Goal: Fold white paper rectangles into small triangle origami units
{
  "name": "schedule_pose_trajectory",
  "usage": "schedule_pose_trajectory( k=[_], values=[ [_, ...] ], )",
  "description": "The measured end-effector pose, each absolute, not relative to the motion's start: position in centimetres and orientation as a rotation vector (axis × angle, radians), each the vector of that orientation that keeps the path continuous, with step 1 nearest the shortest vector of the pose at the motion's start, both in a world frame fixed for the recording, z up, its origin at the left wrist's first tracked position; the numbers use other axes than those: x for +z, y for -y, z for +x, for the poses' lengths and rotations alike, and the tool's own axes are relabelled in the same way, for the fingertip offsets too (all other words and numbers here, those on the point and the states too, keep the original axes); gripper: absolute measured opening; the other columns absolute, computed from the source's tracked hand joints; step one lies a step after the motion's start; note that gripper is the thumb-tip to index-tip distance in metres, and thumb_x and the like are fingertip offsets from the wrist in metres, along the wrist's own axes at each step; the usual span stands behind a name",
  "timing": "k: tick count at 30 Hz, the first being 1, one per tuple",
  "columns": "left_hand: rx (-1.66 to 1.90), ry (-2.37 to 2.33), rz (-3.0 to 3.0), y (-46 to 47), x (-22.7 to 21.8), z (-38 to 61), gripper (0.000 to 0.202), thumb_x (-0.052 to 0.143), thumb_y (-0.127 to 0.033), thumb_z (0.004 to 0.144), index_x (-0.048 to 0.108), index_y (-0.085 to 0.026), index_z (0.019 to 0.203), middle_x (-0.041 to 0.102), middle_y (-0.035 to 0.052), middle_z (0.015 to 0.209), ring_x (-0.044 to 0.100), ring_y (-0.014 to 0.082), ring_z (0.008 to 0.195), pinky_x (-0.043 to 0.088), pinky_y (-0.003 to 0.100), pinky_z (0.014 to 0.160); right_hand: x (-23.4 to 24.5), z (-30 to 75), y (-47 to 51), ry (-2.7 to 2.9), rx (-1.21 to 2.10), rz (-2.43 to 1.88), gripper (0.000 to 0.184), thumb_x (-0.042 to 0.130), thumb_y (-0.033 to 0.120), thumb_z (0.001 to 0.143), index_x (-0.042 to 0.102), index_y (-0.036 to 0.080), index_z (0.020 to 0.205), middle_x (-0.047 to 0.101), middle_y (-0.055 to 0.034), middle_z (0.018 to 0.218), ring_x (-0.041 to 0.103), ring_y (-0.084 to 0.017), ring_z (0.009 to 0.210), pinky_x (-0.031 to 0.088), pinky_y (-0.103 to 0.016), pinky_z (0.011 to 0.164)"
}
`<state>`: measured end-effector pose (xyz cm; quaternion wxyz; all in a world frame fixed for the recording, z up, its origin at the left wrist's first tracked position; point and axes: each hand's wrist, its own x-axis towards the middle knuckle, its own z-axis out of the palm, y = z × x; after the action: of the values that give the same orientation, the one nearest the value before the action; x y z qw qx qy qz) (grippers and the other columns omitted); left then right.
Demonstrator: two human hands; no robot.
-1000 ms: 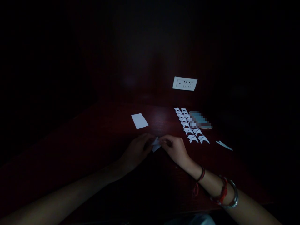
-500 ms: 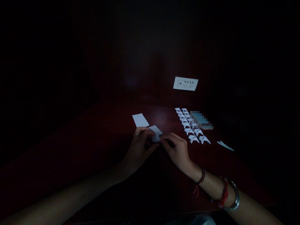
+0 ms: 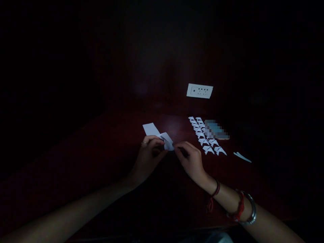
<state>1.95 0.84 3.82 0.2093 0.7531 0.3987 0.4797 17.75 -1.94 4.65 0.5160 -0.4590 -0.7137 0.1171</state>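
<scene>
Between my two hands, above the dark red table [image 3: 108, 148], is a small white sheet of paper [image 3: 168, 141], bent along its lower part. My left hand [image 3: 149, 153], with a ring on one finger, pinches its left edge between thumb and fingers. The fingertips of my right hand [image 3: 190, 157] are closed on the lower right corner. Just behind my left hand lies a flat white piece of paper [image 3: 150, 129]. To the right, several folded white paper shapes [image 3: 202, 135] lie in two slanting rows.
A phone-like object [image 3: 217, 130], blurred out, lies beside the folded shapes. Thin pale strips [image 3: 242, 157] lie farther right. On the wall behind is a white power socket [image 3: 199, 90]. The surroundings are very dark.
The paper has tilted and shifted slightly left, and its bent lower part shows more. My left hand has moved a little left; my right hand stays almost in place.
</scene>
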Motion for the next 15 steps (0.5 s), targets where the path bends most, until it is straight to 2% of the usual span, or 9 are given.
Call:
schedule_pose_trajectory(
  k=[6, 12, 15],
  values=[
    [1.275, -0.949, 1.841, -1.3, 3.9, 1.8, 0.013, 0.058, -0.017, 0.071, 0.052, -0.019, 0.082, 0.043, 0.0013, 0.098, 0.057, 0.0114, 0.078, 0.052, 0.025, 0.068, 3.9, 17.8, 1.4, 1.665, 0.335, -1.142, 0.012, 0.049, 0.014, 0.075, 0.058, 0.018, 0.082, 0.059, -0.0016, 0.076, 0.055, -0.012, 0.068, 0.043, -0.022, 0.062],
    [1.150, -0.964, 1.706, -1.3, 4.0, 1.6, 0.020, 0.061, -0.021, 0.068, 0.057, -0.020, 0.088, 0.048, 0.0027, 0.102, 0.059, 0.0148, 0.082, 0.050, 0.030, 0.072, 3.6, 17.8, 1.2, 1.681, 0.401, -1.116, 0.014, 0.049, 0.014, 0.075, 0.057, 0.018, 0.086, 0.060, -0.0024, 0.079, 0.057, -0.012, 0.071, 0.046, -0.023, 0.064],
    [1.133, -0.999, 1.730, -1.2, 3.7, 1.7, 0.021, 0.063, -0.024, 0.067, 0.057, -0.020, 0.087, 0.048, 0.0022, 0.102, 0.060, 0.0137, 0.076, 0.051, 0.030, 0.067, 3.9, 17.8, 1.4, 1.739, 0.319, -1.092, 0.015, 0.048, 0.012, 0.075, 0.058, 0.018, 0.086, 0.060, -0.0023, 0.080, 0.056, -0.013, 0.072, 0.045, -0.024, 0.066]
  ],
)
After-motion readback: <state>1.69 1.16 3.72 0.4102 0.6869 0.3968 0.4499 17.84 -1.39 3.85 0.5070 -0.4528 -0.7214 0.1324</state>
